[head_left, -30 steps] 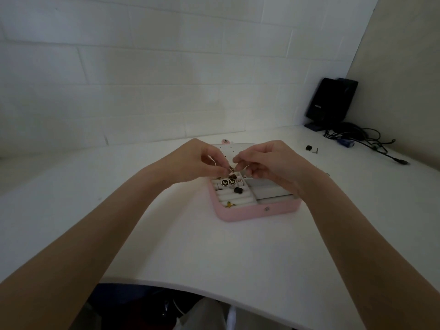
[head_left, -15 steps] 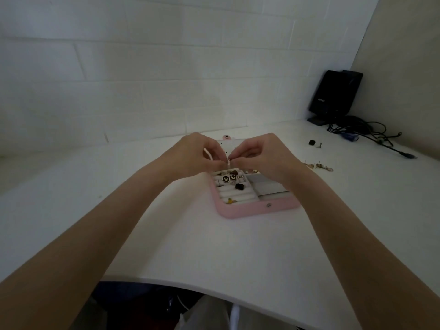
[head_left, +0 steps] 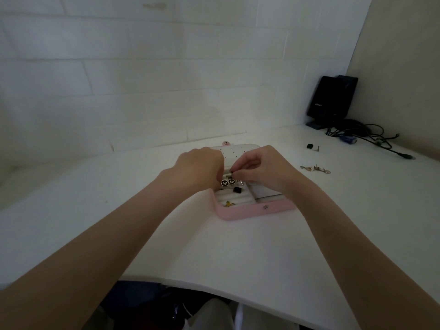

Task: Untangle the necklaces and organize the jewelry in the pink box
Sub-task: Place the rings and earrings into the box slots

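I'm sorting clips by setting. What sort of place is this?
Probably a plain desk corner in an office or study room: a white desk against a painted block wall, with a black device on a stand and tangled cables in the far corner.

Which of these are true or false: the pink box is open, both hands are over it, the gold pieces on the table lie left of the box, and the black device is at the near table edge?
1. The pink box is open. True.
2. The left hand and right hand are over the box. True.
3. The gold pieces lie left of the box. False: they lie to its right.
4. The black device is at the near edge. False: it stands in the far right corner.
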`<state>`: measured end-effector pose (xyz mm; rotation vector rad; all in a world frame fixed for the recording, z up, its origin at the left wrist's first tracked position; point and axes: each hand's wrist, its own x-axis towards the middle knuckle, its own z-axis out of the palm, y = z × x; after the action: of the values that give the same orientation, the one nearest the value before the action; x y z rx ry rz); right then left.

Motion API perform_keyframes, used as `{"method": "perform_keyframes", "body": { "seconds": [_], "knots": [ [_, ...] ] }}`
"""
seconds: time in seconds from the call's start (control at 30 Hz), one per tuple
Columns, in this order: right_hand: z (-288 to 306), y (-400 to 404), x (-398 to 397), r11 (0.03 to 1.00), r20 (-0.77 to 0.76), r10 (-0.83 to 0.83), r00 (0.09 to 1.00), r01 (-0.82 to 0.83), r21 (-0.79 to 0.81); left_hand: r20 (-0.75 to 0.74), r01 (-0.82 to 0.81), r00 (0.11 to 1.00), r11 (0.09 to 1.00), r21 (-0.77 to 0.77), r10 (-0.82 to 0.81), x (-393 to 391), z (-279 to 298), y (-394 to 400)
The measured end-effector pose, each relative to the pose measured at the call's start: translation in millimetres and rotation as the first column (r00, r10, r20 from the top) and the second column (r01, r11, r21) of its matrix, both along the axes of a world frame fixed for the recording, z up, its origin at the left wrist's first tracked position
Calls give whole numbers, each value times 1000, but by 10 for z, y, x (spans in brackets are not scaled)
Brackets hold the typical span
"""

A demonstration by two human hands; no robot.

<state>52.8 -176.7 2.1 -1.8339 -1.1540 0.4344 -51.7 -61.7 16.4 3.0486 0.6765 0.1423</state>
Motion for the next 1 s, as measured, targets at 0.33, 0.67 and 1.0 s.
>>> {"method": "perform_keyframes", "body": {
  "seconds": [0.33,0.67,1.0],
  "knots": [
    [-12,-80,47,999,-32,-42,999,42,10,50,-19,999,1000,6,18,-1,-30,-5],
    [-57,-56,26,998,-17,-24,1000,23,-52,95,-65,992,983,-171,83,57,-132,109],
    [-72,-41,54,997,-26,-28,999,26,-68,132,-56,984,911,-410,120,43,-92,144]
  ]
}}
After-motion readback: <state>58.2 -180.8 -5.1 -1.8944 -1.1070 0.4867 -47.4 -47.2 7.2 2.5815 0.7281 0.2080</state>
